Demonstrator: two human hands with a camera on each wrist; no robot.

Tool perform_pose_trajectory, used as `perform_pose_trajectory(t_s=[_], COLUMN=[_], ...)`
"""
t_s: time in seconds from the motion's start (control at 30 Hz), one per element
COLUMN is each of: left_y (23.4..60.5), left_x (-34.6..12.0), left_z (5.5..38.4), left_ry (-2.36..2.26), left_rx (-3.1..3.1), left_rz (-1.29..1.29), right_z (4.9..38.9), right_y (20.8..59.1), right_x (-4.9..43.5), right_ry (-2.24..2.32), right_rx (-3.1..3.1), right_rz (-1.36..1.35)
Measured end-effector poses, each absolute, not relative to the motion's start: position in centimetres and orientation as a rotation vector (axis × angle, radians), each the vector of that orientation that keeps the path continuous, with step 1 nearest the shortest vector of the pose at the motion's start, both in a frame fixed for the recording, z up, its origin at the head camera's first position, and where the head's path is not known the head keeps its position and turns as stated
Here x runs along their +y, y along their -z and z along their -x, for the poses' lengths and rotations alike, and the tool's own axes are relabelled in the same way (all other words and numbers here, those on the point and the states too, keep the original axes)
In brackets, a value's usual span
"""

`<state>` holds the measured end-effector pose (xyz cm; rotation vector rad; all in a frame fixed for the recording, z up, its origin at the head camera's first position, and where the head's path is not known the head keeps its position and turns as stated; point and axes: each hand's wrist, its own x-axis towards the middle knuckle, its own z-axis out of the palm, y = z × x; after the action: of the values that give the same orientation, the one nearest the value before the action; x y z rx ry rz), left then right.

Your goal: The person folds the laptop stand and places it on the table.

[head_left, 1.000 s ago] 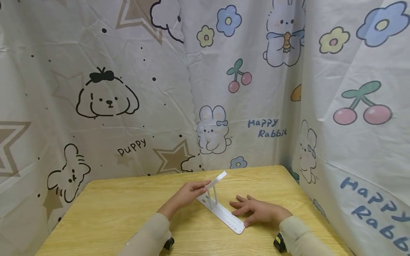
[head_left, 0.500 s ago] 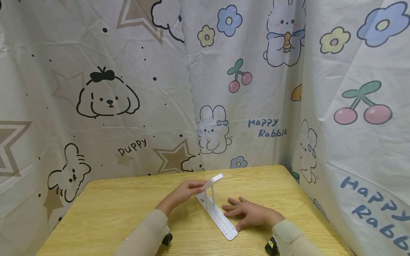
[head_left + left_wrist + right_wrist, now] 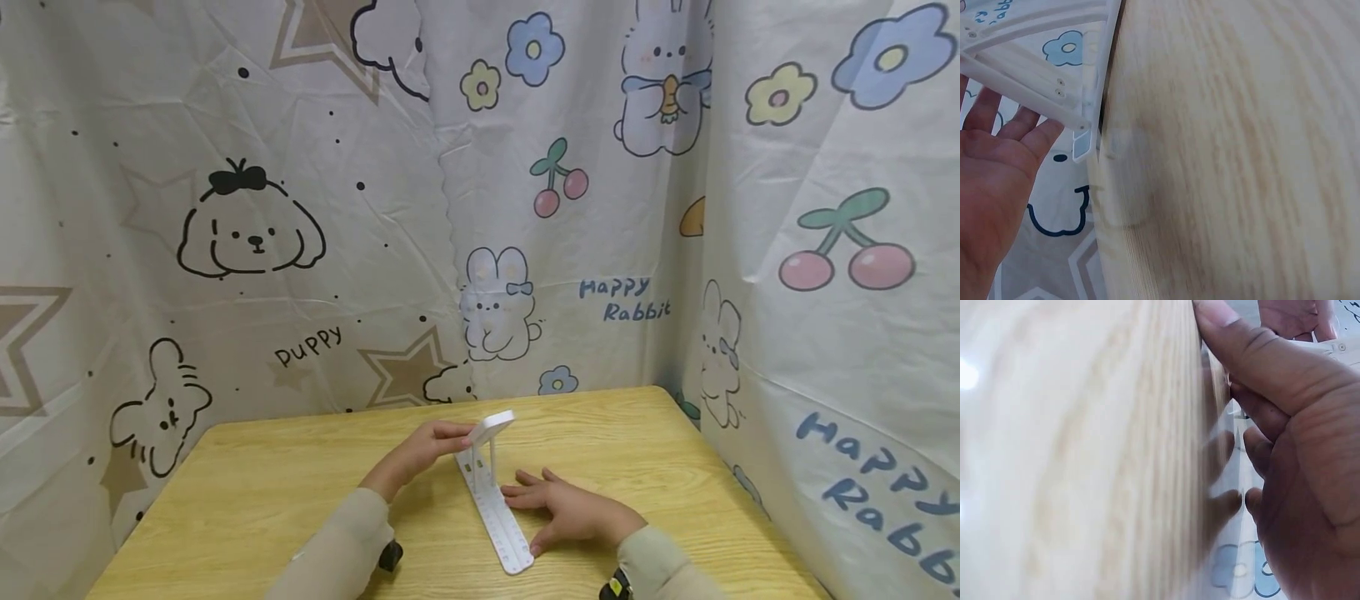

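A white plastic folding stand (image 3: 501, 525) has its long slotted base on the table and a raised upper piece on two thin struts. In the head view, my left hand (image 3: 420, 450) holds the left edge of that upper piece, near the far end. From the left wrist, the fingers of this hand (image 3: 997, 181) lie behind a slanted bar of the stand (image 3: 1029, 95). My right hand (image 3: 573, 510) is spread low over the table, thumb and forefinger against the right edge of the base. Its thumb and fingers (image 3: 1322, 444) reach forward in the right wrist view.
The wood-grain table (image 3: 285, 475) reaches back to a curtain (image 3: 300, 208) printed with cartoon puppies, rabbits and flowers. More of this fabric hangs at the right side. A small black device (image 3: 390, 556) sits under the left wrist, another (image 3: 617, 586) under the right.
The stand's near end has swung left and toward me, and my right hand has travelled left with it. My left hand, still on the upper piece, has shifted slightly left.
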<state>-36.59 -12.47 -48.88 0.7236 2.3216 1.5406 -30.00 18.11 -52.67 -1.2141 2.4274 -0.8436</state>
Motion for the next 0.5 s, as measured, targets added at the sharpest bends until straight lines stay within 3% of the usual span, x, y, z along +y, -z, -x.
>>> perform_pose_trajectory(t_s=[0.5], left_y=[49.3], left_x=[-13.51], left_z=[36.8], left_ry=[-1.525], left_rx=[2.312], left_rz=[-0.768], right_z=[29.73], right_y=[52.88], right_x=[17.47], right_ry=[0.843], right_rx=[2.456], right_rz=[1.184])
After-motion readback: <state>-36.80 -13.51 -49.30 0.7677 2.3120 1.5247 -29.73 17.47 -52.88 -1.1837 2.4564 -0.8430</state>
